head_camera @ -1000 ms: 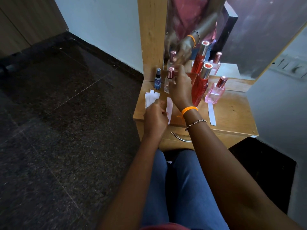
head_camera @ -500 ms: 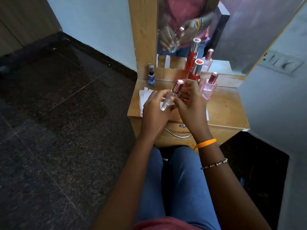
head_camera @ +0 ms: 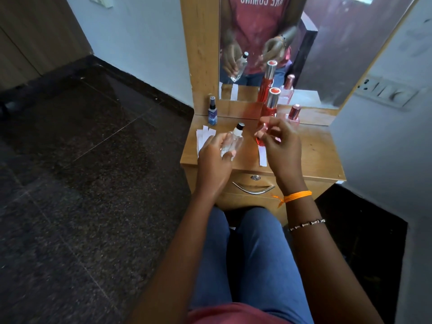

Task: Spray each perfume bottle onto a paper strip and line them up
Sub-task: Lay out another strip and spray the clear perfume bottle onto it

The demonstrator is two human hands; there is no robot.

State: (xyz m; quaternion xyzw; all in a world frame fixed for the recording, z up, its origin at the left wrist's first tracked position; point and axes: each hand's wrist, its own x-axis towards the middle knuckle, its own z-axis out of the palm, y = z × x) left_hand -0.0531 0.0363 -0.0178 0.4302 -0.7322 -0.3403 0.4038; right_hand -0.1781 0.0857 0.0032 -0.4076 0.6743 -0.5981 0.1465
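Observation:
My left hand grips a small clear perfume bottle above the wooden dresser top; its white-and-black spray nozzle is bare. My right hand pinches the bottle's pink metallic cap, held apart from the bottle to its right. A tall red bottle and a pink bottle stand behind my right hand. A small blue spray bottle stands at the back left. White paper strips lie fanned at the left, and one strip lies near the front edge.
A mirror in a wooden frame rises behind the dresser and reflects the bottles and my hands. A drawer with a curved metal handle sits below the top. A wall with a switch panel stands close on the right; dark floor lies left.
My right hand took the clear bottle from the back of the dresser, passed it to my left hand, and has pulled its pink cap off to the right.

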